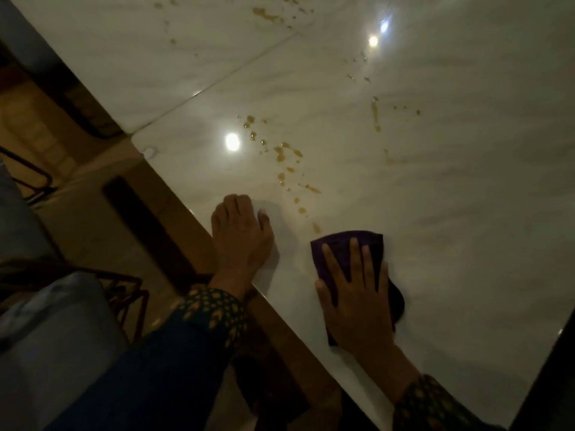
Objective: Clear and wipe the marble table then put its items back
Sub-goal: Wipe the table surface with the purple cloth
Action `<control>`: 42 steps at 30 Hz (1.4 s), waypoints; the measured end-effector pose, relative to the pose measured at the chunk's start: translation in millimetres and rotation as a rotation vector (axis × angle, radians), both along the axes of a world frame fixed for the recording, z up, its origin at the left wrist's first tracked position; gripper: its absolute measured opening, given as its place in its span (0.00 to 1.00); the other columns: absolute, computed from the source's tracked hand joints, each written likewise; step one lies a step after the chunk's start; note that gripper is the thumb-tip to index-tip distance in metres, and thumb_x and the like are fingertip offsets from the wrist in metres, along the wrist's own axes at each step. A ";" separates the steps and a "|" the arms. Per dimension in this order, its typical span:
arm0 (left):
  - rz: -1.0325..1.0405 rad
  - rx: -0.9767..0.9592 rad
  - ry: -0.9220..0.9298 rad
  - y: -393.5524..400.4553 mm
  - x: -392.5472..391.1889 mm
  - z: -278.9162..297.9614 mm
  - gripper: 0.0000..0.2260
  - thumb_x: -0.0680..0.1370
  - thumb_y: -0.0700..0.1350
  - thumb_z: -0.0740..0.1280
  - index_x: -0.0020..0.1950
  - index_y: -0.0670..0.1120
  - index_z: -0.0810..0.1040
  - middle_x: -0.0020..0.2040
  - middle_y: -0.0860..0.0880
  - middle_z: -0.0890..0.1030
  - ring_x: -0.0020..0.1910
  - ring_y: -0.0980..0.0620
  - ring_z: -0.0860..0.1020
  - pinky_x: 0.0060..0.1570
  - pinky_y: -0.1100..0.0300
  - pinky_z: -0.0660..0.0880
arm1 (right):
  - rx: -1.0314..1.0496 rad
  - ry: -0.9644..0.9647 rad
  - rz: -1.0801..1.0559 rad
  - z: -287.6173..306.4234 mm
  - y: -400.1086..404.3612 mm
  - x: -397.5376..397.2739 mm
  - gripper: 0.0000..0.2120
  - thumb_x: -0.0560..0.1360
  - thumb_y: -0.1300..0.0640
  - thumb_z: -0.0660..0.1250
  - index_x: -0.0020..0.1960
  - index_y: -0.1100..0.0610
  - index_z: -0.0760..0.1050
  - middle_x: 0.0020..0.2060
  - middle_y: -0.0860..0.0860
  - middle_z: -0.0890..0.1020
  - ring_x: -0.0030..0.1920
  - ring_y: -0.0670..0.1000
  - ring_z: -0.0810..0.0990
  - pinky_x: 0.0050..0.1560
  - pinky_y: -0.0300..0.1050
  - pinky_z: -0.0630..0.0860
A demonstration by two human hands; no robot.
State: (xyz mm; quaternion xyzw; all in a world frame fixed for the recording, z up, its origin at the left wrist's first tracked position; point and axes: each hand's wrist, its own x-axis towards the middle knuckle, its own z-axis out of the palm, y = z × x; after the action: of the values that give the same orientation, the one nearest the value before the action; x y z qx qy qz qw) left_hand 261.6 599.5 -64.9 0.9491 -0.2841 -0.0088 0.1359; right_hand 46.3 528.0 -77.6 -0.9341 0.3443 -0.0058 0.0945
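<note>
the right hand (pixel 357 293) lies flat on a folded purple cloth (pixel 345 244), its fingers (pixel 353 259) straight and spread, released rather than clenched, so the palm's weight goes down through the cloth onto the marble tabletop (pixel 435 213). pressing flat like this suits wiping, since it keeps a broad patch of fabric in contact with the stone. the cloth sits near the tabletop's near edge, and its far edge lies just short of the closest amber drop.

the left hand (pixel 239 234) rests at the tabletop's edge, thumb out on the marble and the other fingers curled loosely with nothing in them; it looks like a brace to steady the body as the person leans in.

a trail of amber spill drops (pixel 289 160) runs away from the cloth toward the middle of the tabletop, a second streak (pixel 376 115) lies further right, and more splashes (pixel 267 15) sit at the far end beyond a seam between slabs. no items show on the part of the marble in view, so the clearing step seems done and wiping appears barely under way. the next stroke likely pushes the cloth forward through the nearest trail; the liquid could smear rather than lift. a dark chair frame (pixel 124 290) stands beside the tabletop at left.
</note>
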 end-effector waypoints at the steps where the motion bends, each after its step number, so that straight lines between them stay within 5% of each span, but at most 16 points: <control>1: -0.060 0.021 -0.027 1.0 19.3 0.3 0.18 0.79 0.50 0.54 0.61 0.39 0.70 0.61 0.40 0.72 0.60 0.40 0.70 0.62 0.48 0.65 | -0.004 -0.002 -0.011 -0.1 -1.8 4.6 0.29 0.80 0.38 0.51 0.78 0.44 0.51 0.78 0.57 0.52 0.78 0.59 0.48 0.74 0.65 0.50; 6: -0.021 -0.008 -0.001 -28.8 85.3 -9.2 0.24 0.81 0.49 0.52 0.74 0.37 0.61 0.76 0.36 0.59 0.75 0.37 0.56 0.75 0.46 0.49 | -0.039 -0.008 -0.186 -3.0 -62.7 60.7 0.28 0.80 0.37 0.46 0.78 0.41 0.49 0.78 0.55 0.54 0.78 0.58 0.50 0.75 0.63 0.48; 16: 0.049 -0.022 -0.011 -42.6 89.1 -23.1 0.26 0.81 0.51 0.50 0.76 0.40 0.57 0.77 0.38 0.57 0.77 0.41 0.54 0.76 0.46 0.50 | 0.012 0.073 -0.444 -1.5 -238.5 156.3 0.29 0.80 0.36 0.43 0.78 0.41 0.40 0.78 0.57 0.45 0.78 0.58 0.42 0.74 0.65 0.41; 23: 0.074 -0.008 0.064 -43.4 85.6 -12.9 0.26 0.83 0.52 0.49 0.78 0.44 0.52 0.80 0.44 0.51 0.79 0.48 0.47 0.77 0.50 0.45 | 0.001 0.002 -0.060 -2.8 -194.5 257.6 0.29 0.80 0.37 0.45 0.79 0.44 0.44 0.78 0.61 0.47 0.77 0.62 0.44 0.73 0.64 0.38; 29: 0.080 0.019 0.068 -44.1 87.1 -10.1 0.26 0.82 0.52 0.49 0.78 0.44 0.54 0.79 0.44 0.53 0.79 0.48 0.49 0.77 0.51 0.46 | 0.022 -0.026 0.169 -2.1 -216.6 247.0 0.26 0.81 0.40 0.47 0.78 0.41 0.49 0.79 0.54 0.51 0.78 0.57 0.48 0.74 0.60 0.40; 33: 0.082 0.020 0.036 -44.5 86.0 -12.4 0.27 0.81 0.54 0.47 0.78 0.43 0.55 0.79 0.43 0.54 0.79 0.47 0.50 0.77 0.51 0.47 | -0.050 -0.072 -0.028 -5.6 -285.5 203.4 0.26 0.80 0.40 0.49 0.77 0.43 0.56 0.77 0.57 0.58 0.77 0.59 0.55 0.73 0.63 0.46; 38: 0.098 0.036 0.039 -46.5 81.7 -13.5 0.28 0.81 0.54 0.45 0.79 0.43 0.52 0.80 0.44 0.51 0.79 0.48 0.48 0.77 0.50 0.47 | 0.024 0.078 -0.379 1.1 -355.1 165.0 0.27 0.81 0.39 0.47 0.78 0.42 0.47 0.79 0.55 0.48 0.78 0.57 0.45 0.74 0.65 0.42; 42: 0.087 0.039 0.035 -48.8 84.5 -13.2 0.28 0.81 0.53 0.46 0.79 0.42 0.52 0.80 0.43 0.52 0.79 0.47 0.48 0.77 0.50 0.47 | 0.069 0.114 -0.452 7.6 -341.0 193.3 0.30 0.80 0.37 0.45 0.79 0.44 0.42 0.78 0.60 0.44 0.77 0.61 0.42 0.73 0.66 0.39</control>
State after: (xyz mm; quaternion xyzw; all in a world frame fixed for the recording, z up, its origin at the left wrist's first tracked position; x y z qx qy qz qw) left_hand 346.1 550.7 -78.0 0.9627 -0.2399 -0.0249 0.1226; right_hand 239.6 187.0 -69.9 -0.8284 0.5493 0.0377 0.1030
